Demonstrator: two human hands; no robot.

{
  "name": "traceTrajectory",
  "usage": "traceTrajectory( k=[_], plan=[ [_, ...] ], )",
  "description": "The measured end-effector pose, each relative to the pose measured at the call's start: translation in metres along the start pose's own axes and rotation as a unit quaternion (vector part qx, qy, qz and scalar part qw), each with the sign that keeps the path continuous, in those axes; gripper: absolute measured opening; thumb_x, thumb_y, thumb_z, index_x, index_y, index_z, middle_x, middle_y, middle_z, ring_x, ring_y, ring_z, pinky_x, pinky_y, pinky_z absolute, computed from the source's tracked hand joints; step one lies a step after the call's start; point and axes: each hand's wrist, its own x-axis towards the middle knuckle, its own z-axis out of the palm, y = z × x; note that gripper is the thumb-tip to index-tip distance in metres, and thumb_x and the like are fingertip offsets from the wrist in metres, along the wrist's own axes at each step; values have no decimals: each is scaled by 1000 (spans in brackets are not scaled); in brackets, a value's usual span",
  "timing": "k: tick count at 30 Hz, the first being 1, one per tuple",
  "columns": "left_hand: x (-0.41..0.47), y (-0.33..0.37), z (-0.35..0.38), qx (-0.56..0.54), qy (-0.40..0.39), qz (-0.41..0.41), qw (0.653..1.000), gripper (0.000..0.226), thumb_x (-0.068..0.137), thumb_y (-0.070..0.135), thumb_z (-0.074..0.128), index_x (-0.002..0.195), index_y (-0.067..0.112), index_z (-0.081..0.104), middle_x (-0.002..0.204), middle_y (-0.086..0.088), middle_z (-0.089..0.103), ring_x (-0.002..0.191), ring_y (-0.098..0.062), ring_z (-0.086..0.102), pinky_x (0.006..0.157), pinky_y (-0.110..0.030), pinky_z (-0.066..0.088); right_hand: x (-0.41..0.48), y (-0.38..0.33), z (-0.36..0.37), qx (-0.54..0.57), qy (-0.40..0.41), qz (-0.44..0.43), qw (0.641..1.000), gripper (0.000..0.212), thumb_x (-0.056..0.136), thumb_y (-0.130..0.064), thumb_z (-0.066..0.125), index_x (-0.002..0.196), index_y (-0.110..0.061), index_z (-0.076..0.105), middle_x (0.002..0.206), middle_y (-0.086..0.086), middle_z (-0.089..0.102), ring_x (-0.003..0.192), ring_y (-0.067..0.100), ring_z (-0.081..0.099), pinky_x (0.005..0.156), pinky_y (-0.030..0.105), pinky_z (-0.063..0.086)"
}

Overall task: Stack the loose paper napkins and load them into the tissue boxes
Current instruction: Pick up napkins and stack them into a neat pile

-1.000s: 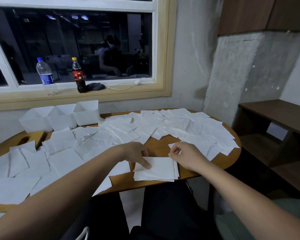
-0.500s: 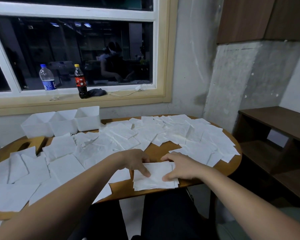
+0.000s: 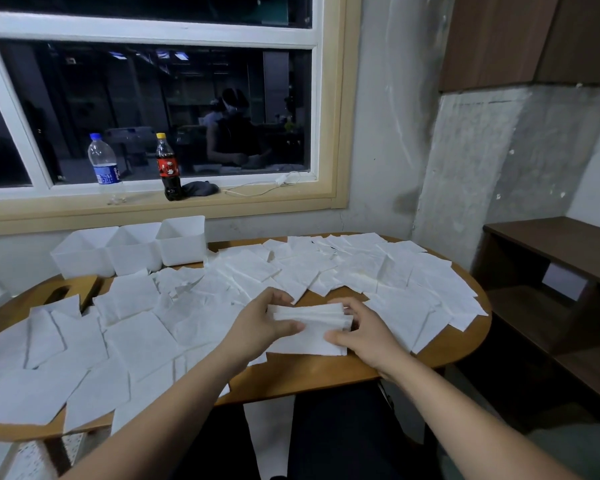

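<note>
**Napkin stack held between 2 hands**

A thin stack of paper napkins (image 3: 310, 315) is held low over the wooden table (image 3: 326, 377) near its front edge, its ends clasped by the curled fingers of the left hand (image 3: 260, 329) and right hand (image 3: 369, 336). The sheets are judged light, limp and slippery (easily fanned apart), so both ends are best pinched firmly. 3 white tissue boxes (image 3: 132, 251) are set well apart, back left.

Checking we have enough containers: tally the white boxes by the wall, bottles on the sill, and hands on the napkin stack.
White boxes: 3
Bottles, a water bottle and a cola bottle: 2
Hands gripping the napkin stack, left hand and right hand: 2
Total: 7
</note>
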Motion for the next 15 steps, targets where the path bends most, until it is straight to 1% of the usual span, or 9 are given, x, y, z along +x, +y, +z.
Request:
traceTrajectory(
  k=[2,3,4,6,8,9,11,13,15],
  plan=[
    [-5,-8,6,-26,10,-13,1000,59,81,46,93,128,40,57,121,14,66,108,-12,67,88,-22,58,-1,4,5,50,17,15,999,51,84,-16,88,124,-40,67,114,-13,76,108,11,73,93,31,60],
    [-6,-9,10,-38,18,-17,999,63,81,48,92,131,41,54,122,14,65,109,-11,67,89,-23,58,0,4,7,73,17,22,997,51,85,-14,87,125,-38,67,114,-11,78,108,13,74,95,35,61],
    [-7,-9,14,-52,30,-21,998,63,83,50,90,133,41,53,122,15,64,110,-10,66,88,-22,57,0,2,9,91,14,29,995,50,86,-12,86,126,-34,67,115,-9,79,109,14,75,97,37,60],
    [-8,-5,22,-80,58,-36,994,53,89,53,83,132,39,54,121,18,63,110,-6,63,82,-19,52,1,-2,16,110,10,38,993,45,88,-8,82,126,-28,68,114,-5,80,108,16,76,98,41,61],
    [-10,1,29,-86,85,-48,991,44,94,58,75,130,39,56,119,23,60,107,-2,58,76,-17,46,1,-5,25,109,35,49,992,39,88,-4,79,119,-26,69,107,-4,81,103,18,77,94,43,63],
    [-10,2,32,-93,101,-46,990,41,95,59,72,128,39,58,120,24,59,107,-2,57,76,-16,44,1,-7,29,104,54,52,992,36,88,-2,76,115,-25,69,103,-4,81,100,19,77,91,42,63],
    [-7,4,37,-129,141,-28,981,35,97,57,72,123,36,62,122,20,63,110,-4,57,80,-17,43,2,-11,35,92,88,39,991,32,88,-1,73,109,-24,68,99,-6,79,96,15,76,85,36,61],
    [-4,7,37,-163,168,-21,972,30,98,54,71,119,33,65,121,20,64,111,-3,56,84,-20,43,2,-15,36,89,100,20,991,36,88,-2,74,111,-28,67,100,-9,78,95,10,74,81,29,60],
    [-1,7,37,-166,172,-26,971,27,99,53,71,115,32,67,119,21,64,112,-2,55,87,-23,42,2,-15,35,78,93,5,993,46,86,-3,77,119,-33,64,107,-11,75,97,7,73,80,25,59]
  ],
)
